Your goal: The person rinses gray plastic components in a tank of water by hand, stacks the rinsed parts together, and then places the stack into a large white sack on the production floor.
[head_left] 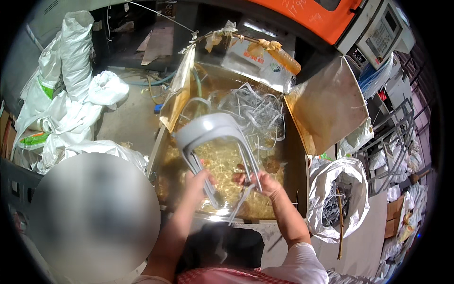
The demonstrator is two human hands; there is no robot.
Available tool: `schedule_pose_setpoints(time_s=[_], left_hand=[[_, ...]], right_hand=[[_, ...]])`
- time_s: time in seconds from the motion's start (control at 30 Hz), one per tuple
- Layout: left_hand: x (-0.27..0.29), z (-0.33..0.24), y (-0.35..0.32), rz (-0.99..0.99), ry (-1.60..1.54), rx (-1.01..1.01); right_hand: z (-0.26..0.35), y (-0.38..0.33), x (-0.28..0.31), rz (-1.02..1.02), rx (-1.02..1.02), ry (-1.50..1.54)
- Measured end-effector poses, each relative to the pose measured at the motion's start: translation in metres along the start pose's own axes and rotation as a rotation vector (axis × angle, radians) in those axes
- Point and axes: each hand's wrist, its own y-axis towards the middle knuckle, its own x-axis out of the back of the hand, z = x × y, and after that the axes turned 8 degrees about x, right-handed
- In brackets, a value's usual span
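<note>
Both my hands hold up a grey moulded plastic frame (208, 125) with a curved band on top and long legs. My left hand (197, 183) is closed round a leg on the left side. My right hand (266, 183) grips the leg on the right, its fingers bent inward. From beside the right fingers hangs a thin grey plastic strip (241, 203); whether they pinch it I cannot tell. The frame is over a wide tank (302, 189) of yellowish water. Clear and pale plastic pieces (250, 111) lie tangled at the tank's far end.
White woven sacks (71, 113) crowd the left side. Right of the tank stands an open white sack (362, 189) of grey scraps with a stick (340, 222). A stained board (328, 106) leans at the far right corner. An orange machine panel (307, 16) rises behind.
</note>
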Motion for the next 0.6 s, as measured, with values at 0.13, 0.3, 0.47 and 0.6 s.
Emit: schedule_pose_setpoints(time_s=[0.13,0.3,0.47,0.6], left_hand=[[0.001,-0.002,-0.001,-0.009,-0.137,-0.003],[0.006,-0.002,0.015,0.029,-0.170,-0.103],[0.016,0.002,0.015,-0.070,0.012,-0.113],[0.020,0.021,0.020,-0.107,0.057,0.064]], right_hand=[[-0.038,0.001,-0.024,0.067,0.043,0.345],[-0.067,-0.008,-0.037,0.013,0.223,0.719],[-0.051,-0.046,0.014,-0.344,-0.070,-1.457],[0.002,-0.129,0.064,-0.771,0.063,-1.761]])
